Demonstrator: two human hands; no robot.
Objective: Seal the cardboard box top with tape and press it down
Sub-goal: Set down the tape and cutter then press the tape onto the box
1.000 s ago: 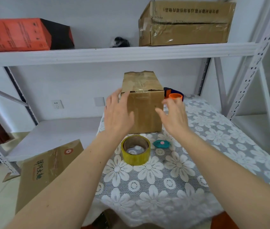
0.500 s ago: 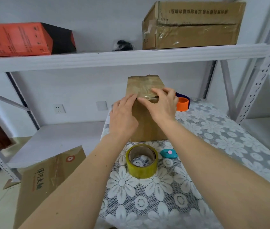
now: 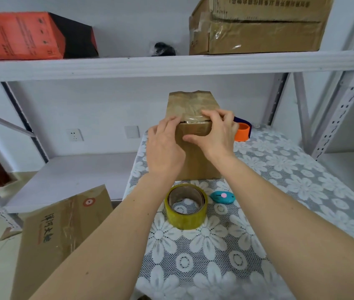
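Note:
A tall brown cardboard box (image 3: 193, 105) stands on the lace-covered table (image 3: 280, 180), its top covered with shiny clear tape. My left hand (image 3: 164, 146) lies flat against the box's near left face, fingertips at the top front edge. My right hand (image 3: 217, 131) curls over the top front edge at the right, fingers on the tape, thumb pressed on the front face. A yellowish tape roll (image 3: 185, 205) lies flat on the table in front of the box.
A teal cutter (image 3: 222, 197) lies right of the roll. An orange and blue tape dispenser (image 3: 242, 131) sits behind the box. A flattened carton (image 3: 59, 232) leans at the left. The shelf (image 3: 171, 63) above holds a red box (image 3: 20, 35) and a brown carton (image 3: 258, 24).
Both hands went from hovering beside the box's front to its top front edge. The right hand has now slid right along the edge, and the left fingertips have reached it.

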